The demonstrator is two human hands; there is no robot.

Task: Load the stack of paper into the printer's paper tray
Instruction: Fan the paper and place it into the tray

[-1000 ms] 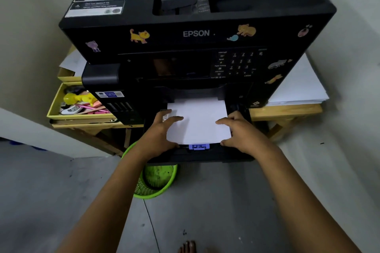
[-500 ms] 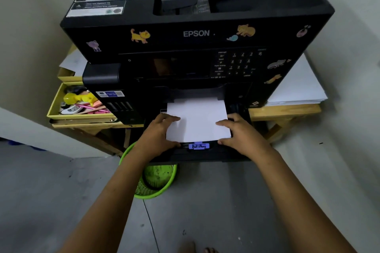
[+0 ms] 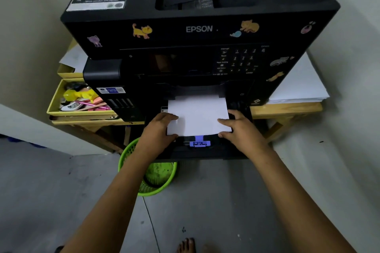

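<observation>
Pulled out at the foot of the black printer [image 3: 197, 28]: paper tray [image 3: 236, 150], holding a flat white stack of paper [image 3: 198, 116], blue guide tab [image 3: 199, 143] just beyond its near edge. Left hand [image 3: 157, 131] and right hand [image 3: 241, 129] clasping the stack's near corners, fingers curled over the top sheet. Left of the printer, yellow box [image 3: 53, 104] of pens and oddments. Below, green mesh basket [image 3: 152, 178] on grey floor [image 3: 61, 191].
</observation>
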